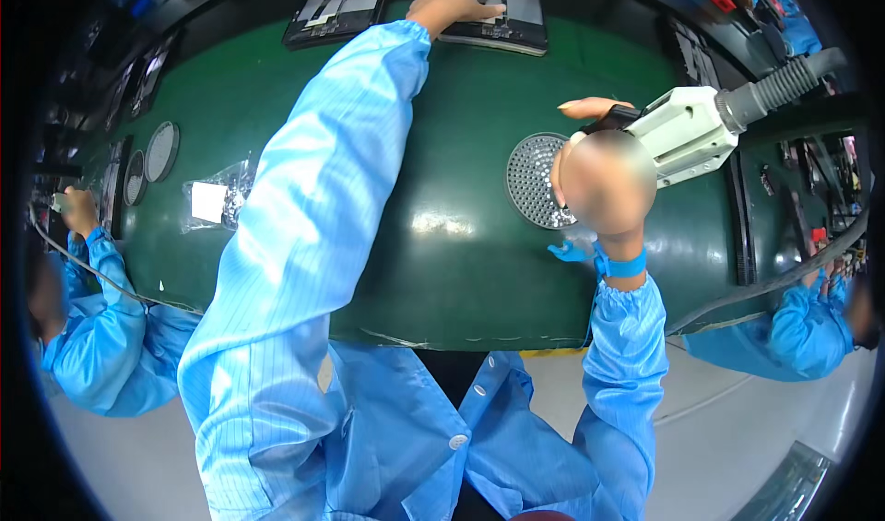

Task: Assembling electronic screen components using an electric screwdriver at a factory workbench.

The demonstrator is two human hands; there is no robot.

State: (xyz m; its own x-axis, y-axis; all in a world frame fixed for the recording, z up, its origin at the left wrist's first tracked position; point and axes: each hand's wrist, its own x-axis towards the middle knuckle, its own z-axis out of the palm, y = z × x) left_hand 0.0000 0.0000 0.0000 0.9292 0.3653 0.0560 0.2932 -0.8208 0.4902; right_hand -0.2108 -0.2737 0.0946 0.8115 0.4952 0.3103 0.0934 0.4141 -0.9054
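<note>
My left arm stretches across the green mat to the far edge. There my left hand [447,6] has hold of the left side of an opened tablet [524,32], thumb laid over its inner parts; the other fingers are mostly hidden. My right hand [604,184], partly blurred, is closed around a white electric screwdriver [691,134] with a grey ribbed cable sleeve. The tool lies tilted, its sleeve toward the upper right, and its tip cannot be made out. Under this hand sits a round perforated screw tray [530,184]. A blue strap [622,265] circles my right wrist.
Another opened tablet [341,6] lies left of the held one. Leftward on the green mat [461,290] are a clear bag with a white label [208,202] and two round trays [162,150]. A cable [784,286] hangs at right. Co-workers in blue sit on both sides.
</note>
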